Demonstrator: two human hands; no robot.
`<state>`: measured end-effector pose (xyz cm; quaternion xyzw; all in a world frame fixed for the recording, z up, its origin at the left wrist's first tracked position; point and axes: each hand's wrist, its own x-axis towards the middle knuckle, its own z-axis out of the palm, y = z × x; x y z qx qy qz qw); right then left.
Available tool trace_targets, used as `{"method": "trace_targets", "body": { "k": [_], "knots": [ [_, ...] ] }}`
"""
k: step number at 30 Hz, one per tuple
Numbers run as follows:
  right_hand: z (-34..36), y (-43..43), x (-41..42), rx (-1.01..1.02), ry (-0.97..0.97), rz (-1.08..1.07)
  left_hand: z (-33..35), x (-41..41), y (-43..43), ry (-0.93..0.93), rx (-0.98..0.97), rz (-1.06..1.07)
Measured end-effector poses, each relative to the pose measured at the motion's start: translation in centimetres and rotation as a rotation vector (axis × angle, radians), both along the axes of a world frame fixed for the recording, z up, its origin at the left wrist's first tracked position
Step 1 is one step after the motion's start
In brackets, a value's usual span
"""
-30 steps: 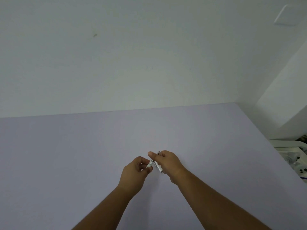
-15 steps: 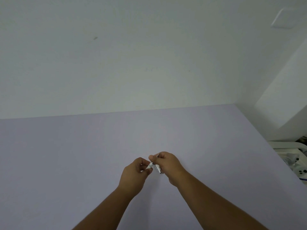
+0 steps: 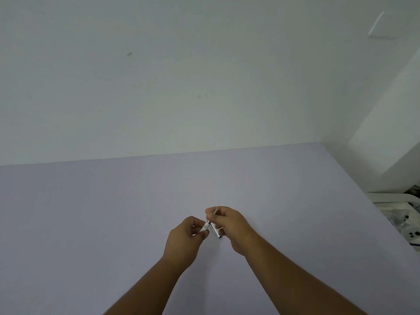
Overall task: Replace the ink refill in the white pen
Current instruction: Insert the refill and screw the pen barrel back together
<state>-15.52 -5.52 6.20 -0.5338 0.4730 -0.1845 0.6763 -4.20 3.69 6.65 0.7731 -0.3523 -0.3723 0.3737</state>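
Both hands meet above the middle of the lavender table (image 3: 113, 223). My left hand (image 3: 185, 241) pinches a short white pen piece (image 3: 205, 227) between thumb and fingers. My right hand (image 3: 231, 226) is closed on a thin refill (image 3: 214, 211) that slants down toward that piece, and on another pen part (image 3: 217, 233) with a dark tip that sticks out below its fingers. The two hands are almost touching. How the parts join is hidden by the fingers.
A plain white wall (image 3: 181, 76) rises behind the table. Past the table's right edge stand a white rack (image 3: 391, 197) and some white gear (image 3: 409, 235). A white column (image 3: 391, 133) fills the right corner.
The refill in my right hand has tilted and its lower end has come to the white piece in my left hand. Both hands stay in nearly the same place.
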Motion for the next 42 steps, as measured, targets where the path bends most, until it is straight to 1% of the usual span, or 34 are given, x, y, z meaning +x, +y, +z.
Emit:
{"method": "trace_targets", "body": {
  "k": [2, 4, 5, 6, 9, 10, 12, 14, 18, 19, 21, 23, 27, 30, 33, 36, 40, 42],
  "knots": [
    [0.0, -0.1, -0.1, -0.035, 0.02, -0.003, 0.0, -0.1, -0.1, -0.013, 0.005, -0.008],
    [0.0, -0.2, 0.1, -0.083, 0.142, -0.026, 0.0, -0.3, -0.1, -0.024, 0.006, -0.017],
    [0.1, -0.2, 0.2, -0.085, 0.171, -0.034, 0.0, -0.4, -0.1, -0.022, 0.003, -0.018],
    [0.1, -0.1, 0.2, -0.073, 0.164, -0.03, 0.0, -0.4, -0.1, -0.014, 0.0, -0.014],
    [0.2, -0.2, -0.2, -0.016, 0.033, 0.004, 0.0, -0.4, -0.1, -0.006, 0.0, -0.002],
    [0.2, -0.2, -0.3, -0.03, 0.03, 0.009, 0.0, -0.4, -0.2, -0.017, 0.003, -0.006],
    [0.1, -0.3, -0.3, -0.081, 0.118, -0.003, -0.1, -0.6, -0.3, -0.041, 0.006, -0.019],
    [0.2, -0.2, -0.2, -0.083, 0.179, -0.018, -0.1, -0.7, -0.3, -0.043, 0.004, -0.019],
    [0.3, -0.2, -0.6, -0.036, 0.05, 0.021, -0.1, -0.6, -0.3, -0.027, 0.005, 0.0],
    [0.4, -0.2, -0.6, -0.053, 0.056, 0.022, 0.0, -0.6, -0.4, -0.034, 0.006, -0.002],
    [0.4, -0.2, -0.5, -0.082, 0.138, 0.01, -0.1, -0.7, -0.4, -0.049, 0.006, -0.013],
    [0.4, -0.1, -0.4, -0.068, 0.181, 0.012, -0.2, -0.9, -0.3, -0.051, 0.002, -0.026],
    [0.4, -0.1, -0.5, -0.048, 0.067, 0.039, -0.2, -0.7, -0.2, -0.028, 0.009, 0.004],
    [0.3, 0.0, -0.3, -0.05, 0.053, -0.02, -0.3, -0.7, -0.2, -0.066, 0.011, 0.01],
    [0.2, -0.2, 0.1, -0.014, 0.045, -0.029, -0.5, -0.8, -0.1, -0.086, 0.008, 0.029],
    [0.0, -0.4, 0.0, -0.019, 0.051, -0.023, -0.5, -0.7, -0.2, -0.04, 0.005, 0.049],
    [0.0, -1.1, 0.0, -0.062, 0.104, 0.07, -0.6, -0.1, -0.3, 0.114, 0.049, 0.06],
    [-0.2, -1.8, 0.1, -0.118, 0.17, 0.01, -0.8, 0.3, -0.2, 0.208, 0.065, 0.081]
  ]
}}
